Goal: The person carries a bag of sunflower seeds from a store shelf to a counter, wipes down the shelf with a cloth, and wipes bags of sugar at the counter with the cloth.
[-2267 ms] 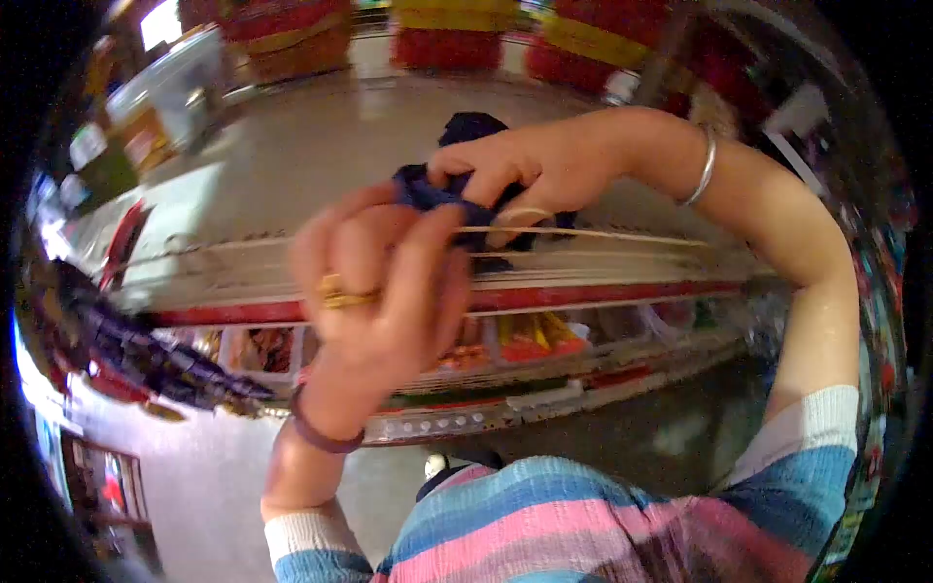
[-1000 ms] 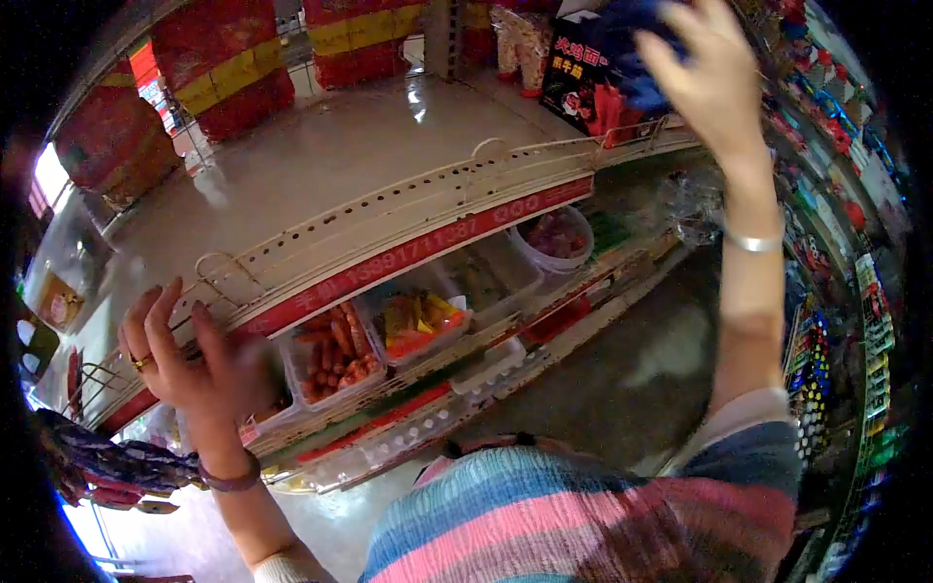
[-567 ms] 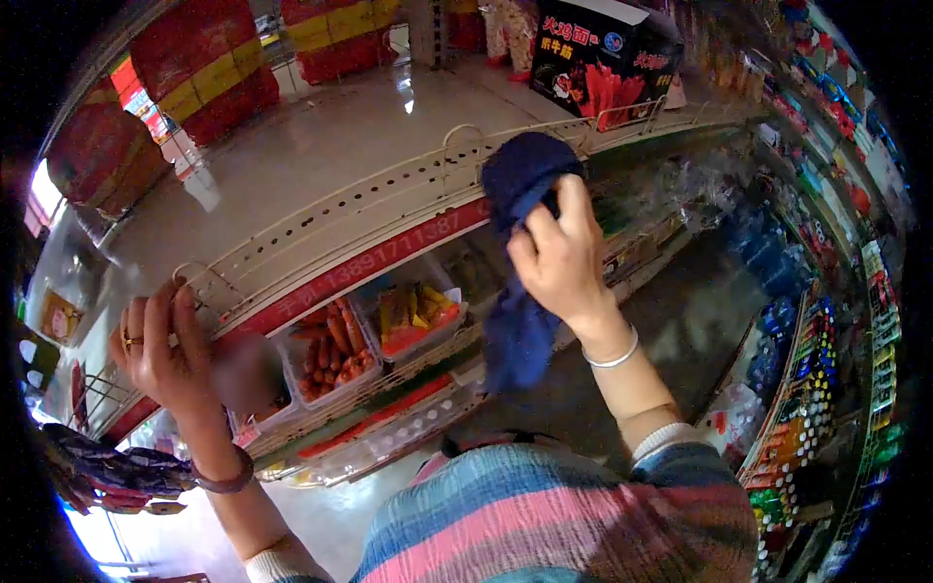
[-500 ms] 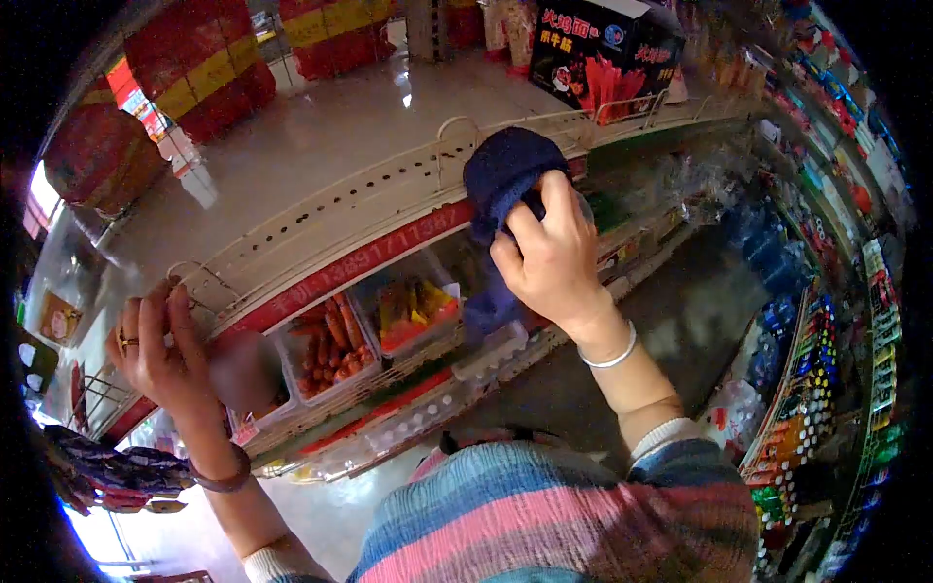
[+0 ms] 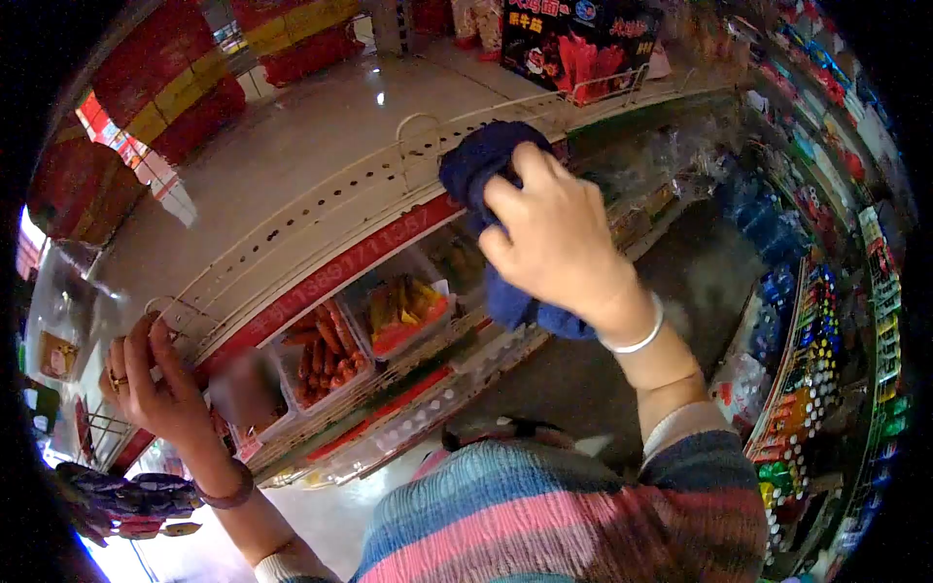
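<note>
A dark blue cloth (image 5: 488,160) is bunched under my right hand (image 5: 554,228), whose bent fingers press it on the front rail of the shelf (image 5: 292,117). Part of the cloth hangs below the red price strip (image 5: 360,257). At the left end of the same rail, my left hand (image 5: 151,384) rests with bent, parted fingers near a wire loop. It holds no object that I can make out.
Below the strip are tubs of red sausages (image 5: 321,355) and yellow packets (image 5: 403,309). A black box (image 5: 573,49) stands at the upper right. Dark packets (image 5: 126,500) hang at the lower left. Bottles (image 5: 792,379) line the right side.
My right hand came from the black box to the front rail with the cloth and has slid slightly left along it. My left hand, earlier beside the cloth, now rests at the rail's left end.
</note>
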`<action>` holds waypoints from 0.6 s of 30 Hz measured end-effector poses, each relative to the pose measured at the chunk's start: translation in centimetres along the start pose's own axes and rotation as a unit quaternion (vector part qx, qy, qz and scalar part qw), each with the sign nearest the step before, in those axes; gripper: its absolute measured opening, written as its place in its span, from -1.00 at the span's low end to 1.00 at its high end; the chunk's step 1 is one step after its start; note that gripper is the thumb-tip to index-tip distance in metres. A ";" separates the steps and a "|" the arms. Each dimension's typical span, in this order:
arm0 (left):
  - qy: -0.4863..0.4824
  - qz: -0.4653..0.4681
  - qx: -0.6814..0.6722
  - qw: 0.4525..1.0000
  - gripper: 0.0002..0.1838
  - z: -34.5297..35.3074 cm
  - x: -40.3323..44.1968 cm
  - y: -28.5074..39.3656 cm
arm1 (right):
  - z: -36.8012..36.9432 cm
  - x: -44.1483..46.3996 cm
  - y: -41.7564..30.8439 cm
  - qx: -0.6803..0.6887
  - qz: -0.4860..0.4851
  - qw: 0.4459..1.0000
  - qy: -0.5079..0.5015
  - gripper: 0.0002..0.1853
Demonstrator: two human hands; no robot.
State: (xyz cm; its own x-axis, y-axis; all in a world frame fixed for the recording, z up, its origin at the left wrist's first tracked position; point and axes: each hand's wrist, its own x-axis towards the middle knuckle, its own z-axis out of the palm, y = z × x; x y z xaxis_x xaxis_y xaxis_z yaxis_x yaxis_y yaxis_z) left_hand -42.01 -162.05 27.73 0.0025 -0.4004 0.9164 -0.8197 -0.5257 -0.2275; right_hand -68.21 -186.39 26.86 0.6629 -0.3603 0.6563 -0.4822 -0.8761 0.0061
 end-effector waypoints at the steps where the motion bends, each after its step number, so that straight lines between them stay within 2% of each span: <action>1: 0.000 0.003 0.000 1.000 -0.87 0.0 -0.1 -0.1 | -0.3 0.1 0.8 -0.001 -0.001 1.000 -0.010 -0.80; 4: 0.003 0.005 -0.012 1.000 -0.88 -0.1 0.0 -0.2 | -1.0 0.1 3.1 -0.087 0.053 0.994 -0.045 -0.78; 7: 0.002 0.007 -0.018 1.000 -0.88 0.0 -0.3 -0.8 | -0.4 -0.2 6.0 -0.098 0.055 0.993 0.029 -0.75; 8: -0.001 0.010 -0.017 1.000 -0.88 0.0 -0.3 -1.0 | -0.3 -0.3 5.8 -0.087 0.072 0.994 0.000 -0.74; 10: -0.001 0.035 -0.001 0.999 -0.85 -0.4 0.1 -0.5 | 0.5 -0.9 6.0 -0.038 0.083 0.996 0.025 -0.74; 14: 0.027 0.017 -0.028 0.999 -0.74 0.1 2.2 2.1 | 2.4 -1.9 6.2 0.056 0.067 0.989 0.122 -0.75; 17: 0.038 0.078 -0.021 0.996 -0.64 -0.6 5.0 5.6 | 2.7 -2.0 6.2 0.075 0.096 0.985 0.123 -0.74; 18: 0.018 0.091 -0.047 0.995 -0.69 -0.1 5.2 5.9 | 2.6 -1.8 6.3 0.065 0.096 0.986 0.117 -0.74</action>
State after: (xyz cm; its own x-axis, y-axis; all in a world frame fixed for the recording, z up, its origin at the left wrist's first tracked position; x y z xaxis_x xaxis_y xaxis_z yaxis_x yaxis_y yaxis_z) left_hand -46.92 -167.15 31.20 -0.1706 -0.4548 0.8741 -0.8546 -0.3733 -0.3610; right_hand -70.93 -192.08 23.70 0.4078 -0.4534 0.7925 -0.4985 -0.8378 -0.2228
